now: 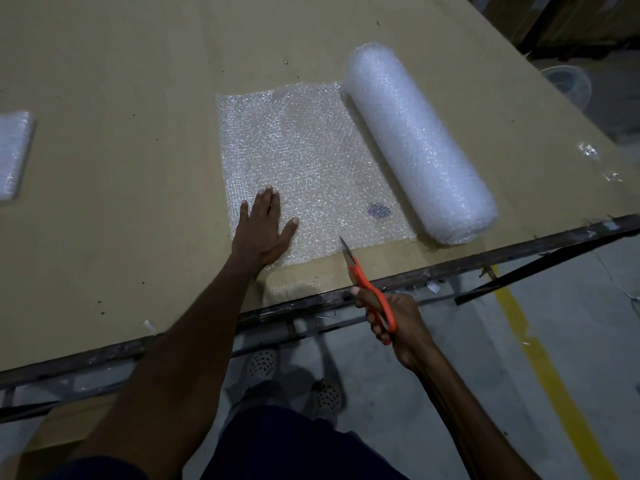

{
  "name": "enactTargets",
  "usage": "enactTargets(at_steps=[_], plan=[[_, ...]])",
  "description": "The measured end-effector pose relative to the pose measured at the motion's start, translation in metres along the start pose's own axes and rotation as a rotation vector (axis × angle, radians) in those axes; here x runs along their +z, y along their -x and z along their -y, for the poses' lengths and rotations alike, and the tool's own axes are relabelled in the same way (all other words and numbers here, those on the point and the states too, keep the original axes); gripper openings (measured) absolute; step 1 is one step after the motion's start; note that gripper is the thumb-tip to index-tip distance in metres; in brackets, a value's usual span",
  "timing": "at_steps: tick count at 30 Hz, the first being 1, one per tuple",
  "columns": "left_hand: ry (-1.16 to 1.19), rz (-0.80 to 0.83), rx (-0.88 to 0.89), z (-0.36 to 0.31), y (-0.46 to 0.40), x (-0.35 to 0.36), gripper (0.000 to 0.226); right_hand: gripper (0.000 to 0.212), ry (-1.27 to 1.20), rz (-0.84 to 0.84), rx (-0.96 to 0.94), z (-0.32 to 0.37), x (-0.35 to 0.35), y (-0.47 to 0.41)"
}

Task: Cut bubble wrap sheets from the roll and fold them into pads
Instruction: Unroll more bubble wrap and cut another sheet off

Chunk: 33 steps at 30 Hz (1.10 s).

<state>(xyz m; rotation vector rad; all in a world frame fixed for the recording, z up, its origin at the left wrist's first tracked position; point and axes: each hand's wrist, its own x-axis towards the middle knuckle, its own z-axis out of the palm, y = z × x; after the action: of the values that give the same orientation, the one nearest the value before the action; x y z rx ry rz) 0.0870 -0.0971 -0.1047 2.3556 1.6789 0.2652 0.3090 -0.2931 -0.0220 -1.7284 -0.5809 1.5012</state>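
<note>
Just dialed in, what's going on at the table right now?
A person is about to cut clear bubble wrap. The left hand presses flat on the unrolled sheet of bubble wrap, which runs out from the white bubble wrap roll on the brown board table. The right hand grips orange-handled scissors, blade tips at the sheet's near edge. A folded bubble wrap pad lies far left.

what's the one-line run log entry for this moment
stage: about to cut | left hand: flat on unrolled sheet | right hand: grips scissors, tips at sheet's near edge | roll: right of sheet
</note>
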Motion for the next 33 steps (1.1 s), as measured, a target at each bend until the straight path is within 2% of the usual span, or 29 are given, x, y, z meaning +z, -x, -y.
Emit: enactTargets(at_steps=[7,12,18,24,33], plan=[[0.015,-0.013,0.001,0.000,0.000,0.002,0.085,0.021,0.021,-0.005,-0.005,0.005,0.000,-0.004],[0.013,-0.020,-0.001,0.001,0.000,0.002,0.083,0.031,0.006,-0.018,0.000,0.009,0.007,-0.008],[0.010,-0.009,-0.007,0.002,0.000,0.003,0.080,0.025,0.027,-0.014,-0.009,0.010,0.007,-0.011],[0.009,-0.010,-0.006,0.001,0.000,0.002,0.079,0.038,0.047,-0.027,0.000,0.019,0.012,-0.017],[0.019,-0.007,-0.001,0.001,0.001,0.001,0.084,0.041,0.041,-0.036,-0.005,0.023,0.017,-0.020]])
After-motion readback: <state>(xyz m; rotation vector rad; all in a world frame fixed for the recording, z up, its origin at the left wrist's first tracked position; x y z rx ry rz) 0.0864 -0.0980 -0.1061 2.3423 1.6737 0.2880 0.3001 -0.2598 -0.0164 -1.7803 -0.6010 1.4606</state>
